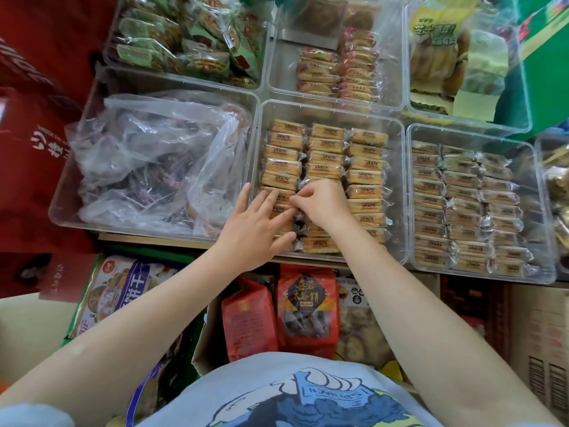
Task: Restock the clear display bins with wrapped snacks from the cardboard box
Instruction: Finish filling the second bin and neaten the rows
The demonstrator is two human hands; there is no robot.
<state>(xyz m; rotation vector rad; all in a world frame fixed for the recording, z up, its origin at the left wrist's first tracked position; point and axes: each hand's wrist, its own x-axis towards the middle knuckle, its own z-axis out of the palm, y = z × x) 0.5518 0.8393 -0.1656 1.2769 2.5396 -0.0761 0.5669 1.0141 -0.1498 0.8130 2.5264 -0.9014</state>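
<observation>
A clear display bin (397, 186) in the middle holds three rows of wrapped golden snacks (366, 177). My left hand (255, 229) lies flat with straight fingers on the packets of the near left row. My right hand (323, 204) has its fingers curled over the middle row and pinches a wrapped snack there; the packet is mostly hidden under the fingers. Below the shelf edge, a cardboard box (203, 343) holds red snack bags (308, 306).
A bin with a crumpled plastic bag (154, 161) stands at the left. Another full bin of wrapped snacks (462, 204) stands at the right. Three more bins line the back. Red cartons (30, 118) flank the left, a green box (542, 57) the far right.
</observation>
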